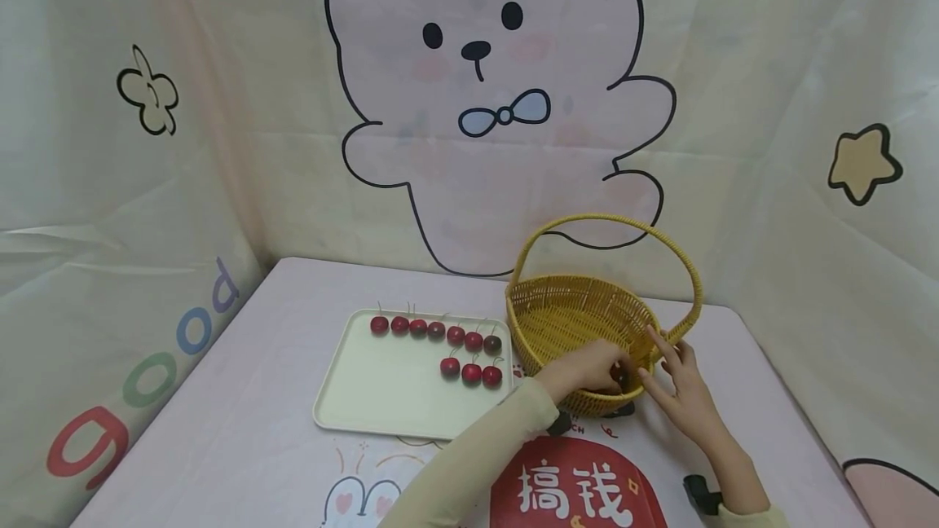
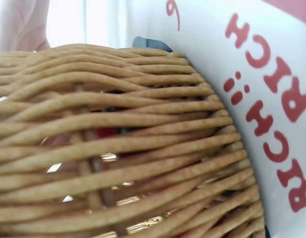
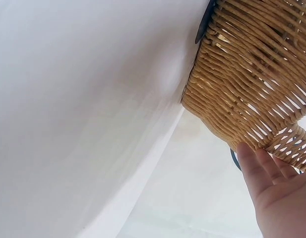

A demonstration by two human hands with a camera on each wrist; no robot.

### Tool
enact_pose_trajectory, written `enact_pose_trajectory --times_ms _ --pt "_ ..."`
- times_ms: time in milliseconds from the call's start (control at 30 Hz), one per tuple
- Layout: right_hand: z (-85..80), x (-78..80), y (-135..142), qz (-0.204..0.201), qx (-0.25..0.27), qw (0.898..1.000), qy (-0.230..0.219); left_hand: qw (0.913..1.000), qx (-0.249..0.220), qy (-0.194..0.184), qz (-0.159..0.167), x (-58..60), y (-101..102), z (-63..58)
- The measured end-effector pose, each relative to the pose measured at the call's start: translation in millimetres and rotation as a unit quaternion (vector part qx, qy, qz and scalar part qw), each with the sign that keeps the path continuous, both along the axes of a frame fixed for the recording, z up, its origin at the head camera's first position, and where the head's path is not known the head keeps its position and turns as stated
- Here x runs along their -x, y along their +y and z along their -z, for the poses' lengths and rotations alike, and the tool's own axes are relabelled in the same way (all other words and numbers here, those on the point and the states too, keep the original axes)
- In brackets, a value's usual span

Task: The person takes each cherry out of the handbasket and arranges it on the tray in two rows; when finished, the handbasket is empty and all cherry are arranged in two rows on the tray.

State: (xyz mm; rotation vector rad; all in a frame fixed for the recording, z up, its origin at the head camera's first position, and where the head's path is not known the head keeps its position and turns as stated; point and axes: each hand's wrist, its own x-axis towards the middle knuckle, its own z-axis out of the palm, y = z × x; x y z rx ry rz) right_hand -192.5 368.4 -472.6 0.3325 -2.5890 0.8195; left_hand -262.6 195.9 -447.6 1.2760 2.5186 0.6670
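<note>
A yellow woven basket (image 1: pixel 572 288) with a tall hoop handle stands at the right of the table. My left hand (image 1: pixel 587 365) reaches over its near rim, fingers curled down inside. Dark red cherries (image 1: pixel 620 375) show right at those fingertips; I cannot tell whether they pinch one. In the left wrist view, the basket's weave (image 2: pixel 108 163) covers most of the frame, with bits of red behind it. My right hand (image 1: pixel 685 393) touches the right rim near the handle's foot, fingers spread. Its extended fingers (image 3: pixel 252 166) lie against the wicker in the right wrist view.
Left of the basket lies a cream tray (image 1: pixel 374 398) bearing a long back row of stemmed cherries (image 1: pixel 436 331) and three more cherries (image 1: pixel 471 373) in front. A printed white cloth (image 1: pixel 242 430) covers the table. Fabric walls (image 1: pixel 792 186) close in the back and sides.
</note>
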Motion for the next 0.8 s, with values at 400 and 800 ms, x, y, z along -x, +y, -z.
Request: enact_pose_trajectory --times_ms 400,800 --pt "0.1 1.5 0 -0.004 0.003 1.0 0.006 0.9923 -0.031 0.12 0.002 -5.5 -15 -6.5" --pt "0.4 -0.2 0 -0.002 0.008 1.0 0.0 0.9888 -0.089 0.114 -0.036 -13.9 -48 -8.2"
